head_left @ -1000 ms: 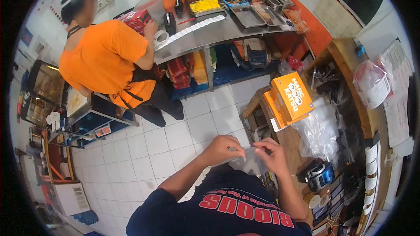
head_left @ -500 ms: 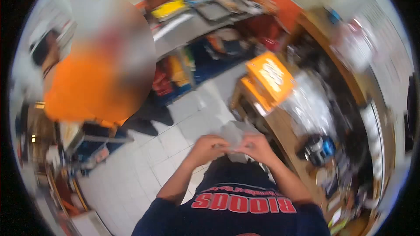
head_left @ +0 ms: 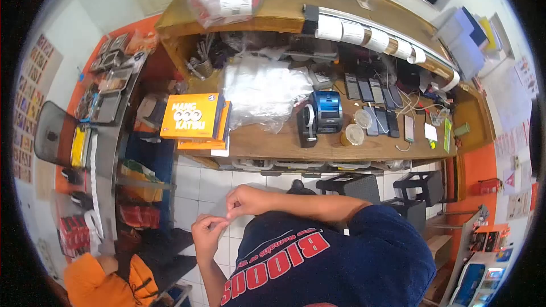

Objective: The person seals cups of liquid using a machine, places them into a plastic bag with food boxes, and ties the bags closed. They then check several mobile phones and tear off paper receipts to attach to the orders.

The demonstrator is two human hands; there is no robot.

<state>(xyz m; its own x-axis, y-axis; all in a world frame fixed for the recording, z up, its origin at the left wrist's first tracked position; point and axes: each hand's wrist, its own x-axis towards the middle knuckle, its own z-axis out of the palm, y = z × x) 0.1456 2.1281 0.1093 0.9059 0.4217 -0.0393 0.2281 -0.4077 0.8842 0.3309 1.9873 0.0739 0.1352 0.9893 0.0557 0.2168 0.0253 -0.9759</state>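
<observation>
My left hand (head_left: 207,234) is closed, with thumb and fingers pinched together, in front of my body above the tiled floor. Just above it and to its right, my right hand (head_left: 242,200) is closed in a similar pinch, its fingertips nearly meeting the left ones. Whatever the fingers hold is too thin or see-through to make out. Beyond the hands, stacked orange boxes (head_left: 190,115) sit on the left end of the wooden desk (head_left: 256,142).
Clear plastic bags (head_left: 261,88), a blue-and-black label printer (head_left: 326,112), lidded cups (head_left: 352,135) and several phones (head_left: 375,91) lie on the desk. Dark stools (head_left: 350,186) stand below. A person in orange (head_left: 108,281) is at lower left; a metal shelf (head_left: 122,96) runs along the left.
My view has swung right to face the desk. A translucent plastic bag showed between my hands earlier; now it cannot be made out. Both hands remain close together.
</observation>
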